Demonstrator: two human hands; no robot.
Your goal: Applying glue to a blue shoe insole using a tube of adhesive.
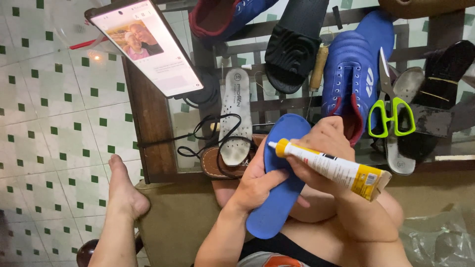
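Left hand (257,180): grip clamped under blue insole (279,173). Right hand (324,148): grip clamped on glue tube (329,167), nozzle at insole's edge. Gluing step; steady squeezing needed. Blue shoe (354,74) beyond, on counter (148,123).

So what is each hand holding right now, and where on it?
Left hand grips the blue insole around its middle. Right hand holds the glue tube along its front half, behind the yellow nozzle.

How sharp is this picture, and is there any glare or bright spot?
Head view: the blue insole and glue tube are sharp; the lit phone screen is brightest; a small glare spot sits on the tiled floor; edges bend slightly.
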